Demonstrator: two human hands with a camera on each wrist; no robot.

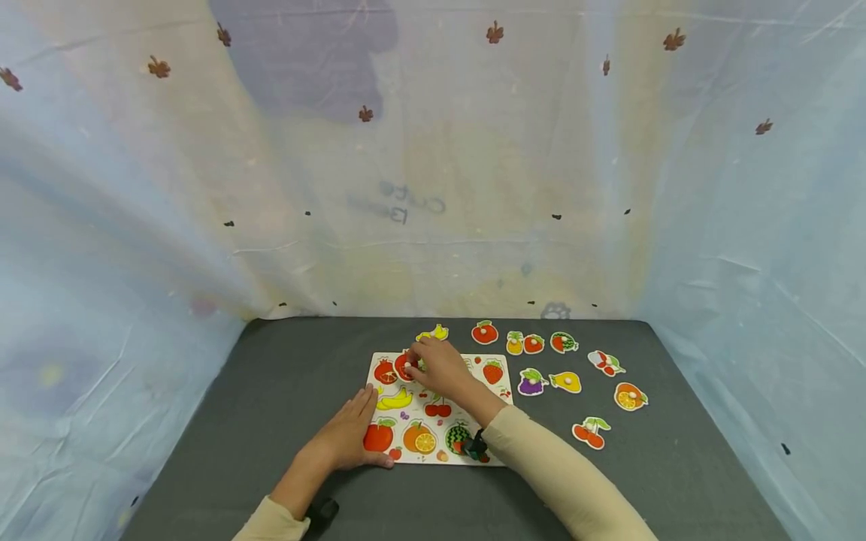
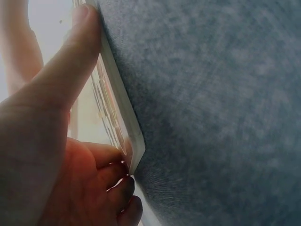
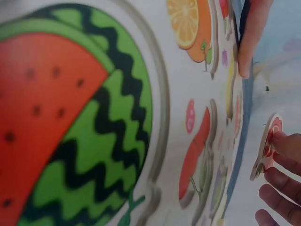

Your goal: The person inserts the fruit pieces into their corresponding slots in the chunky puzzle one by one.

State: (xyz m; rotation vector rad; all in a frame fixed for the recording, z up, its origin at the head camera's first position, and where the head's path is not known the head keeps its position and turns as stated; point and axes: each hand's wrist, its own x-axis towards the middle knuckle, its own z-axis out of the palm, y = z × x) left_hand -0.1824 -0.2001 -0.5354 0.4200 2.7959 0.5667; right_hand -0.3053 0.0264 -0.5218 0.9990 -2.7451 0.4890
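Note:
A white fruit puzzle board point(image 1: 419, 459) lies on the dark table. My left hand point(image 1: 348, 432) rests at its near left corner, fingers along the left side and thumb point(image 2: 75, 44) along the near edge. Over the board's far left part, my right hand point(image 1: 443, 367) pinches a pomegranate piece point(image 1: 404, 366) between thumb and fingertips. In the right wrist view that piece point(image 3: 270, 146) is tilted up on its side, close over the board. A printed pomegranate point(image 1: 385, 371) shows just left of it. Part of the board is hidden under my right forearm.
Behind the board lie a banana piece point(image 1: 438, 332) and an apple piece point(image 1: 484, 332). Several more lie to the right, among them an eggplant point(image 1: 531, 383), a pear point(image 1: 565, 382), an orange point(image 1: 631, 397) and cherries point(image 1: 591, 433). A patterned curtain point(image 1: 433, 263) hangs around the table.

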